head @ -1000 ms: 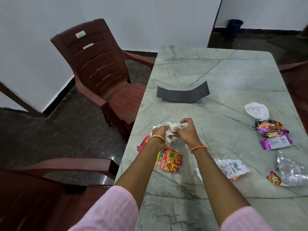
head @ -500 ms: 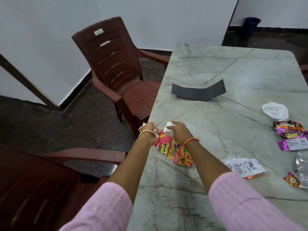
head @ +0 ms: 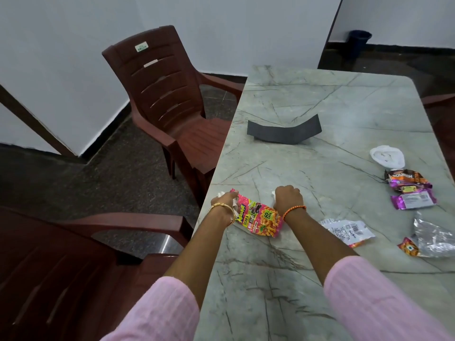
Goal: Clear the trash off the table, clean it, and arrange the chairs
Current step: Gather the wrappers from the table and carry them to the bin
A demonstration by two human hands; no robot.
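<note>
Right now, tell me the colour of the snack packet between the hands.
Bright pink snack packet with yellow and green print; the head view shows it.

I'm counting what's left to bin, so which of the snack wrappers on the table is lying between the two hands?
The pink wrapper with orange snacks printed on it, at the table's left edge. The left hand and right hand flank it; the other wrappers lie further right.

Walls [head: 73,70] plain white with a dark skirting along the base; floor [head: 118,173] dark speckled stone, dim and evenly lit. Worktop [head: 307,99] of grey-green veined marble; a dark red-brown plastic armchair [head: 167,102] stands at its left side, a second like it [head: 73,262] nearer at lower left. A dark blue bin [head: 359,43] stands by the far wall, top right.
</note>
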